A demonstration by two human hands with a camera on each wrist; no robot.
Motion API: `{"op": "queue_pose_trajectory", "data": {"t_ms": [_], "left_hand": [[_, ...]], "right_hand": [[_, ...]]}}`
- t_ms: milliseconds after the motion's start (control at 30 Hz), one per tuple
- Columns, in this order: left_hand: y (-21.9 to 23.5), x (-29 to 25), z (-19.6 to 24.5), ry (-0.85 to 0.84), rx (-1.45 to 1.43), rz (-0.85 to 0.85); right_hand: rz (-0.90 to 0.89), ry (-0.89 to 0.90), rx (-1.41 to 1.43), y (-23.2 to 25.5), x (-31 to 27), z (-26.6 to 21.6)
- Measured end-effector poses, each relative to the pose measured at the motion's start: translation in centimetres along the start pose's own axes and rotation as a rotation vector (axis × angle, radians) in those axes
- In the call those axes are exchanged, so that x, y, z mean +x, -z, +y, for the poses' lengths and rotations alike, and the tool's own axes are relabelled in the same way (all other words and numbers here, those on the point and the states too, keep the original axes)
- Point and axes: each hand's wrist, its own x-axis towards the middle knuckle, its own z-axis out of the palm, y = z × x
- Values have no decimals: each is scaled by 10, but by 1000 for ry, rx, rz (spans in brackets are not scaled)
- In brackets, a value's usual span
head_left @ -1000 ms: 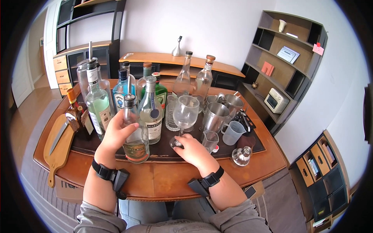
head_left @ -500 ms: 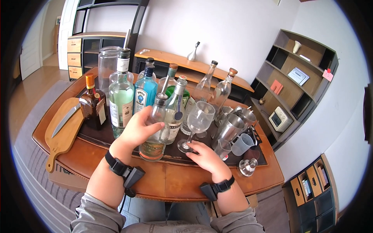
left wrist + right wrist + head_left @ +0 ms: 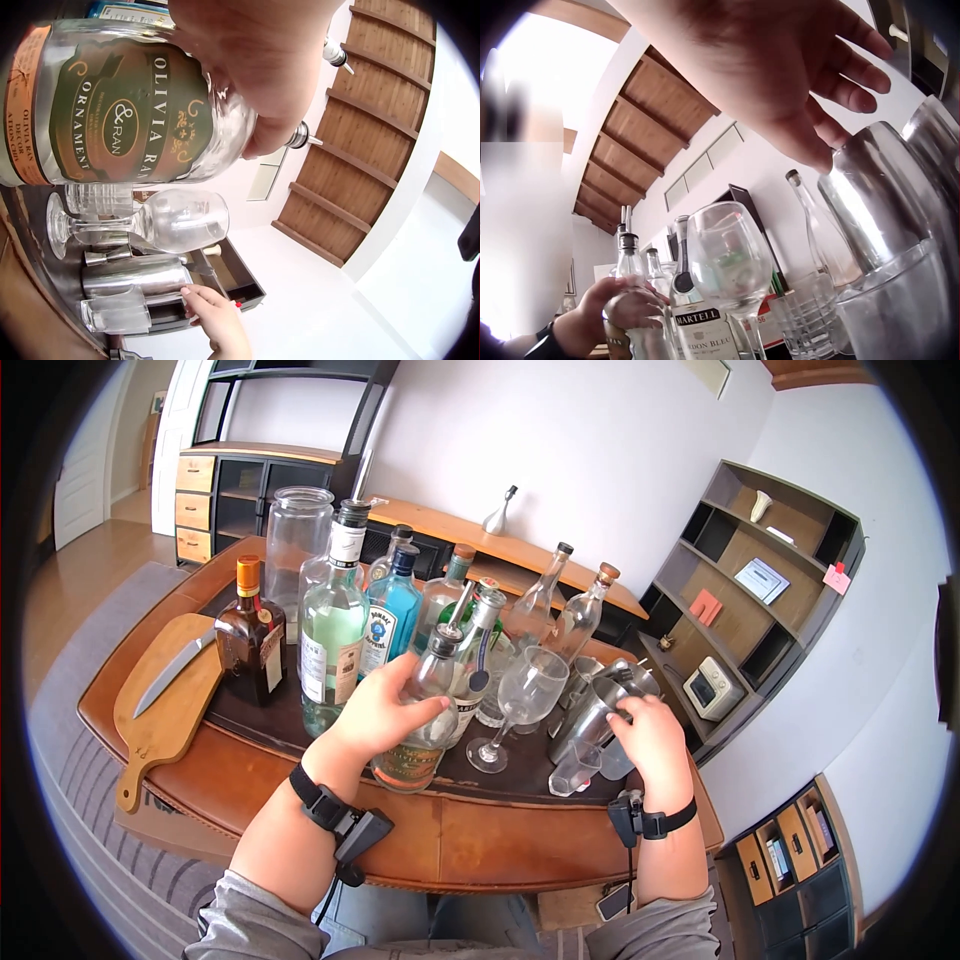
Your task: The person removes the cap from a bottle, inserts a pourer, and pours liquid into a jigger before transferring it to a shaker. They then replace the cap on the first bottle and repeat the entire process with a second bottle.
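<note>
In the head view my left hand [image 3: 375, 710] grips a clear bottle [image 3: 408, 762] with a pourer top, upright near the table's front edge. Its green "Olivia Ran" label [image 3: 124, 112] fills much of the left wrist view. My right hand [image 3: 652, 738] is at the rim of a metal shaker tin [image 3: 588, 712], its thumb at or very close to the rim. The right wrist view shows that hand [image 3: 761, 67] with fingers apart above the tin [image 3: 877, 199]. Between the hands stands an empty stemmed glass [image 3: 532, 685].
A cutting board [image 3: 170, 705] with a knife [image 3: 178, 672] lies at the left. Several bottles, including a brown one [image 3: 250, 645] and a blue one [image 3: 388, 622], stand behind my left hand. A small glass beaker [image 3: 575, 767] is in front of the tin.
My right hand has left the stemmed glass's base and moved right to the shaker tin. My left hand still grips the bottle. The head view has turned.
</note>
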Motion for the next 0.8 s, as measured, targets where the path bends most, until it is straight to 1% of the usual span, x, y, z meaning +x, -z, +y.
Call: {"op": "queue_pose_trajectory", "data": {"t_ms": [33, 67, 167, 267, 367, 467, 667, 767, 800], "left_hand": [[0, 0, -1, 1, 18, -8], [1, 1, -1, 3, 37, -17], [1, 0, -2, 4, 44, -5], [0, 0, -2, 10, 34, 6], [-1, 1, -6, 4, 24, 10], [0, 1, -4, 10, 25, 6], [-1, 1, -5, 6, 35, 13], [-1, 0, -6, 6, 51, 14], [0, 0, -5, 9, 58, 12]], "right_hand": [[-71, -17, -37, 0, 1, 2], [-157, -86, -25, 1, 3, 2], [-262, -174, 4, 1, 6, 3], [-257, -170, 56, -1, 6, 10], [-248, -155, 12, 1, 4, 17], [-266, -188, 10, 5, 2, 22], [-321, -213, -68, 14, -1, 27], [-351, -194, -142, 18, -3, 26], [-334, -193, -156, 20, -4, 25]]}}
